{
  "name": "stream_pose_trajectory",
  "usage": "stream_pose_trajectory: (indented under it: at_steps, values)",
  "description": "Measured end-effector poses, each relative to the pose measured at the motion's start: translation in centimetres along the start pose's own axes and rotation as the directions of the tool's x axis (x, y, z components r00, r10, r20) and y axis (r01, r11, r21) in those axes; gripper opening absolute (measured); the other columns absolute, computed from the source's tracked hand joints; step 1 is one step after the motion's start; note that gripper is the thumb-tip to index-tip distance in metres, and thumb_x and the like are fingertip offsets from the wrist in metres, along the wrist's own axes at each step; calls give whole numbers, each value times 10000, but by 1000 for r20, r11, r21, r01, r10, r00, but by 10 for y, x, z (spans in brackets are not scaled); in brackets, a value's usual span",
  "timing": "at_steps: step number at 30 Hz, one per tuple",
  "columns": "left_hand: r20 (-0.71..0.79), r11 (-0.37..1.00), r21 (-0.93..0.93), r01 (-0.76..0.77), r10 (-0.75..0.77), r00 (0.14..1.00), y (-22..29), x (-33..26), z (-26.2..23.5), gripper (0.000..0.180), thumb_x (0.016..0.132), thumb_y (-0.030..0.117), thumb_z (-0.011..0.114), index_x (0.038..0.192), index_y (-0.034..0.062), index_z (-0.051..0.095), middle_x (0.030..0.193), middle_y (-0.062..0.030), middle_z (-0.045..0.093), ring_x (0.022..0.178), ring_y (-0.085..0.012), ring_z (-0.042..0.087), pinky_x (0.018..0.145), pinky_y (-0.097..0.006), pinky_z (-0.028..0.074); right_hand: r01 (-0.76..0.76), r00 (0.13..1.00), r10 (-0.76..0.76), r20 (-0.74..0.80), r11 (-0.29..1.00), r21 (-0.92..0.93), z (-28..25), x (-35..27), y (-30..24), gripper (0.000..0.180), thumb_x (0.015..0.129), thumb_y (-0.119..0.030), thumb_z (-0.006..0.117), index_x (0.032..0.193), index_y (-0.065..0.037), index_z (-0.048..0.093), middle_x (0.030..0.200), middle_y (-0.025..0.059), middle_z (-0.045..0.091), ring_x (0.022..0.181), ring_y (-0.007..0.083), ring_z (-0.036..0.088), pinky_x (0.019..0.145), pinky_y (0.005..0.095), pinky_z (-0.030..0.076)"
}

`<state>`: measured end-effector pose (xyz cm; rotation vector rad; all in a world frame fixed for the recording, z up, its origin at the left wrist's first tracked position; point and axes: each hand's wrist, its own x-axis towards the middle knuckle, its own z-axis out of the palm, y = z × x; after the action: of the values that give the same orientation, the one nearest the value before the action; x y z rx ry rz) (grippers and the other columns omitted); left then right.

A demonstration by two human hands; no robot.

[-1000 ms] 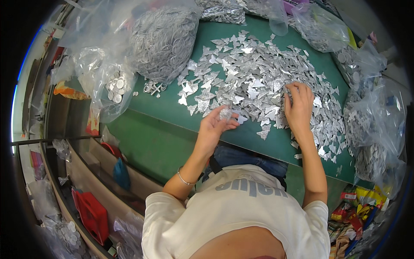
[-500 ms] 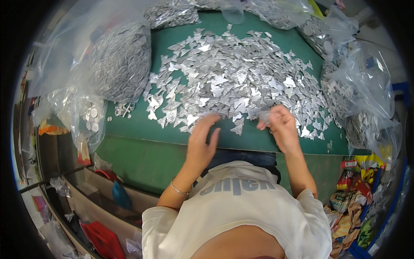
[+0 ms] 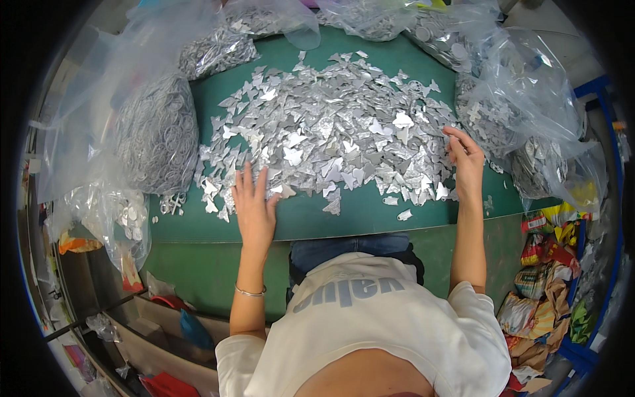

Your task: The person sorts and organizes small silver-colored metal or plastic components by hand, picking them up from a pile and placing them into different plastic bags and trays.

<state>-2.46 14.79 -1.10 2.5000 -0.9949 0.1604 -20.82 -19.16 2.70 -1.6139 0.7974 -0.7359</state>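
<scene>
A wide heap of small flat silver metal pieces, many with pointed, winged outlines, covers the middle of a green tabletop. My left hand lies at the heap's front left edge, fingers spread and touching the pieces, holding nothing that I can see. At the heap's right edge is my right hand, its fingers loosely bent and apart, fingertips against the outer pieces. No held piece shows in it. A few loose pieces lie in front of the heap.
A big clear bag of grey ring-like parts stands at the left. More clear bags of metal parts line the back and right. Below left is a partitioned box; colourful wrappers pile up at lower right.
My hands have moved apart: the left outward to the heap's left edge with fingers spreading, the right outward and farther forward to its right edge. The silver piece seen at my right fingers no longer shows.
</scene>
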Motion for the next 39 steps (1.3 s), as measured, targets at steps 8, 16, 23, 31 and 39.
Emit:
stream_pose_trajectory:
  at_steps: [8,16,23,31,39]
  values:
    - [-59,999,-46,0,-3,998,-5,3,0,459,812,103,595,1253,70,469,1398,-165,310,1276,-376,286,1042,-429,235,487,860,-430,274,534,-691,18,29,12,261,749,-172,666,935,9,634,776,152,556,707,328,539,651,376,433]
    - [-102,991,-136,7,-21,995,-2,3,1,435,788,85,616,1204,40,498,1356,-190,349,1253,-372,320,1038,-439,248,160,972,-174,157,982,97,-28,45,35,274,827,-178,579,982,47,587,792,76,559,620,163,477,565,291,404]
    - [-90,988,-152,26,-40,995,0,2,1,429,794,69,609,1206,36,495,1347,-187,358,1248,-369,326,1023,-427,270,-304,951,187,247,418,856,-49,30,21,367,880,-151,466,1132,116,445,1109,228,519,888,259,558,665,253,508]
    - [-98,987,-156,34,-50,994,1,1,-1,434,785,53,616,1200,28,494,1328,-193,373,1229,-367,350,1007,-416,293,-441,881,-39,471,294,848,-75,20,38,558,821,44,502,1322,99,262,1320,260,340,919,162,516,672,214,457]
    - [-87,989,-146,35,-48,995,1,2,0,423,818,48,570,1230,46,474,1347,-182,365,1222,-342,373,985,-373,325,-279,960,-1,279,54,959,-80,8,41,629,859,-50,542,1374,20,187,1174,110,459,854,146,474,812,278,408]
